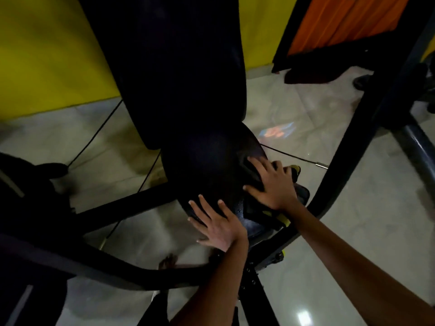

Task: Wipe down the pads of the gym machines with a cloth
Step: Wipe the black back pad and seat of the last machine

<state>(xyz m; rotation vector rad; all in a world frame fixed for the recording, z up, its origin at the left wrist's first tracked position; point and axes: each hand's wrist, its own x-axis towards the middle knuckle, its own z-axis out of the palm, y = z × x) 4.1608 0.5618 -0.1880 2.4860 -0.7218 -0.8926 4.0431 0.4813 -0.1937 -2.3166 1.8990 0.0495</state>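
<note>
A black seat pad (pixel 207 165) of a gym machine sits below a tall black back pad (pixel 174 67). My left hand (pixel 216 222) lies flat on the pad's near edge, fingers spread, holding nothing. My right hand (pixel 273 184) presses flat on a dark cloth (pixel 253 177) bunched against the pad's right side. The cloth is hard to tell from the dark pad, and most of it is hidden under my palm.
Black curved frame tubes (pixel 353 142) ring the seat at right and front. Thin cables (pixel 94 135) run over the grey tiled floor. A yellow wall (pixel 47 55) stands at left, an orange panel (pixel 341 22) at back right. Yellow-tipped adjuster parts (pixel 284 220) sit under the seat.
</note>
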